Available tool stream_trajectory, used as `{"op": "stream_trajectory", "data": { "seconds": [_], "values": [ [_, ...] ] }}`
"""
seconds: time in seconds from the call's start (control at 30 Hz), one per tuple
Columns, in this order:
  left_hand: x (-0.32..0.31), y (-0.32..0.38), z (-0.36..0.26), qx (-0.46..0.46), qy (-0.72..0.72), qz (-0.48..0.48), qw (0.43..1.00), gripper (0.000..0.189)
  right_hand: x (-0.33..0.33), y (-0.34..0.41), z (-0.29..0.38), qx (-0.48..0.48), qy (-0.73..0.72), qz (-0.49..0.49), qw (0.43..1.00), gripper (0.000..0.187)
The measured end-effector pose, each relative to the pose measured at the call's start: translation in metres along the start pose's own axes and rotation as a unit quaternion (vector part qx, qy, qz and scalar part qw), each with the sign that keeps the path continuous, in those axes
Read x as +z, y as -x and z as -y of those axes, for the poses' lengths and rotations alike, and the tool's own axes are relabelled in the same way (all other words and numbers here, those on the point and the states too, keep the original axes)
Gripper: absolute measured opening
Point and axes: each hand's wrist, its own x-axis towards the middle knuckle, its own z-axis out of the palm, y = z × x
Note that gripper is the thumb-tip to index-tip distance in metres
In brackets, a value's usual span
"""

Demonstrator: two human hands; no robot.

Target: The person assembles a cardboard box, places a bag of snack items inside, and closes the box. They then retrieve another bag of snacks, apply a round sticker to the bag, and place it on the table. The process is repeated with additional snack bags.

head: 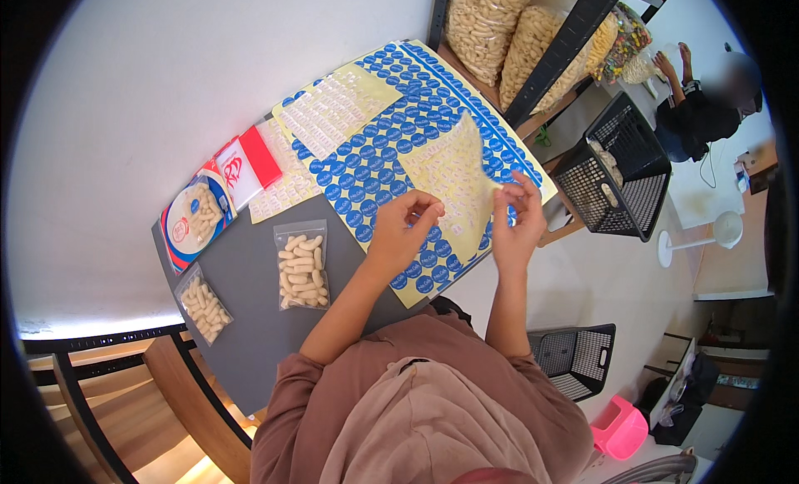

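My right hand (518, 225) pinches the edge of a yellowish sheet of small clear labels (443, 172), which bends up from the table. My left hand (399, 231) hovers over the lower part of that sheet, thumb and forefinger brought together. Whether a tiny label sits between those fingertips is too small to tell. Beneath lies a large sheet of round blue stickers (356, 181). To the left of my left forearm is a clear zip bag of pale finger-shaped snacks (303, 268). A smaller-looking similar bag (204, 306) lies near the table's left edge.
Another label sheet (331, 119) lies farther back. A printed snack pouch (198, 215) and a red-and-white packet (246, 165) rest along the wall. Big snack bags (487, 28) fill a rack; black crates (612, 172) stand to the right. Another person (699, 119) is beyond.
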Motion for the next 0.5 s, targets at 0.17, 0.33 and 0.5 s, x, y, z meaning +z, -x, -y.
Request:
{"op": "stream_trajectory", "data": {
  "seconds": [0.17,0.33,0.5],
  "values": [
    [-0.004,0.003,-0.007,-0.017,0.078,0.023,0.997,0.013,-0.019,-0.018,-0.033,0.044,0.052,-0.015,0.998,0.03],
    [-0.013,0.013,-0.016,-0.014,0.104,0.045,0.993,0.011,-0.019,-0.019,-0.03,-0.108,0.24,-0.046,0.964,0.028],
    [-0.035,0.022,-0.022,-0.057,0.206,0.152,0.965,0.012,0.007,0.007,0.036,-0.023,-0.08,0.203,0.976,0.012]
  ]
}}
